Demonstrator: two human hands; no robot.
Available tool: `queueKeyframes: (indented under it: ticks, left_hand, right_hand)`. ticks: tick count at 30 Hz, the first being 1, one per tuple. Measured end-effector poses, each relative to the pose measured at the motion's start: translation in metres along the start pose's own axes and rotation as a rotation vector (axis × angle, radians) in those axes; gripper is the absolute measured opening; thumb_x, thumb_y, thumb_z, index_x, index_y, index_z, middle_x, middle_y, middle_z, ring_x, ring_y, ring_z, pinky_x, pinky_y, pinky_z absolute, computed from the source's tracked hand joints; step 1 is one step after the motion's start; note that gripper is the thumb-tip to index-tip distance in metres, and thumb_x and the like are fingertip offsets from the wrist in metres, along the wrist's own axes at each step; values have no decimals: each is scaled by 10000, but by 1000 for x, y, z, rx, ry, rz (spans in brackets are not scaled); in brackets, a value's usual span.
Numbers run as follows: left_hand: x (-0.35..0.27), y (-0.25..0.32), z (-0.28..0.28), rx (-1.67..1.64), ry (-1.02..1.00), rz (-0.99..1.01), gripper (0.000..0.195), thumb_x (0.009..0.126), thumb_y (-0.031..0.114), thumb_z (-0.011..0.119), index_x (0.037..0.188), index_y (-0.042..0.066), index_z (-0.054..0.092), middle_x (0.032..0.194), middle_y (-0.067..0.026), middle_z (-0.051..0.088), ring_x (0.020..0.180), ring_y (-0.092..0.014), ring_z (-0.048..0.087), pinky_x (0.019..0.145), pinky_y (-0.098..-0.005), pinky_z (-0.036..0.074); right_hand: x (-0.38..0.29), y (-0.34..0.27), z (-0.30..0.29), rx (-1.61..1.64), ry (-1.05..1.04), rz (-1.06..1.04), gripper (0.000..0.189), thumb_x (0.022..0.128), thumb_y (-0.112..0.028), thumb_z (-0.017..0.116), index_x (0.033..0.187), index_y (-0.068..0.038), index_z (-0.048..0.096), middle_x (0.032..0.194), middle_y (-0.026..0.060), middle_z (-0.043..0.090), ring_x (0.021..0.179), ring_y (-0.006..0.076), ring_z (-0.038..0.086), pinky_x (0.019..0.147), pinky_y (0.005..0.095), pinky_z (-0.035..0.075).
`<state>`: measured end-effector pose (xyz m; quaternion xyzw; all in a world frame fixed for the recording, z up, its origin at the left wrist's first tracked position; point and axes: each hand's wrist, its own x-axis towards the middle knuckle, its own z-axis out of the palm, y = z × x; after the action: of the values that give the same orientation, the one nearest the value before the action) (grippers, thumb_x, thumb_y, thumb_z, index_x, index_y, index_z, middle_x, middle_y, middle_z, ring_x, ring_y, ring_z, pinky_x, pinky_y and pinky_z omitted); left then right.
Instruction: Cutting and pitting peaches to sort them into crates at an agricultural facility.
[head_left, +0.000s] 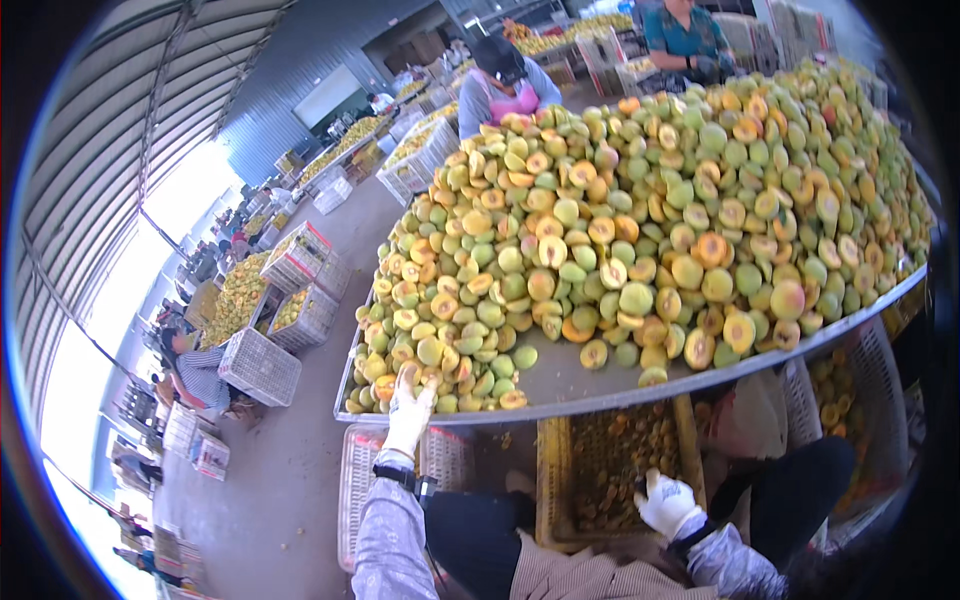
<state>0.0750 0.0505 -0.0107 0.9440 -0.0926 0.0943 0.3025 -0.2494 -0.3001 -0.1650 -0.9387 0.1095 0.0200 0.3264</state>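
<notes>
A metal-edged table (480, 415) before me bears a tall heap of green-yellow stone fruit (600, 232), whole and halved, some cut faces showing pits or pit hollows. My left hand (410, 405), in a white glove, reaches over the table's near left corner. Its fingers are apart and touch fruit at the heap's edge. Below the table's rim, my right hand (667, 504), also gloved, hovers over a yellow plastic crate (553, 480) of brown pits and scraps (619, 472). Its fingers are curled near something small and dark, and I cannot tell whether it is held.
Under the table stand a pale plastic crate (358, 495) at left and another crate with fruit (874, 405) at right. A person in a dark head covering (504, 71) sits across the heap; another in a teal shirt (679, 37) is behind it. Stacked crates (262, 364) stand left.
</notes>
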Motion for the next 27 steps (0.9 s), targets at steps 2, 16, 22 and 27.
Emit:
queueKeyframes:
  ticks: [2, 16, 22, 27]
  left_hand:
    - [32, -12, 7, -57, 13, 87, 752, 911, 448, 692, 1464, -5, 461, 1515, -282, 417, 1425, -412, 387, 1178, -441, 328]
    - [48, 17, 59, 278, 69, 22, 621, 789, 530, 731, 1231, 105, 632, 1381, -262, 437, 1245, -478, 456, 1009, -561, 430]
    - [16, 32, 56, 44, -56, 115, 397, 771, 172, 736, 1152, 135, 630, 1228, -200, 533, 1211, -406, 540, 1032, -481, 454]
    - [-9, 66, 78, -102, -463, 366, 551, 839, 245, 712, 1368, 169, 577, 1419, -230, 499, 1282, -400, 531, 1082, -435, 442]
  right_hand:
    - [-2, -6, 2, -6, -20, -33, 403, 887, -375, 657, 1058, -25, 551, 846, 218, 711, 804, 404, 701, 709, 506, 551]
    - [36, -56, -88, 263, -169, 3, 512, 874, -434, 717, 1259, -102, 649, 947, 195, 733, 929, 383, 707, 823, 450, 551]
    - [86, -85, -144, 288, -86, -122, 750, 824, -353, 795, 1429, -36, 484, 1194, 263, 667, 1127, 345, 666, 969, 388, 511]
    - [134, -105, -205, 4, -38, -178, 579, 835, -336, 778, 1246, 11, 564, 925, 250, 701, 913, 391, 705, 786, 428, 544]
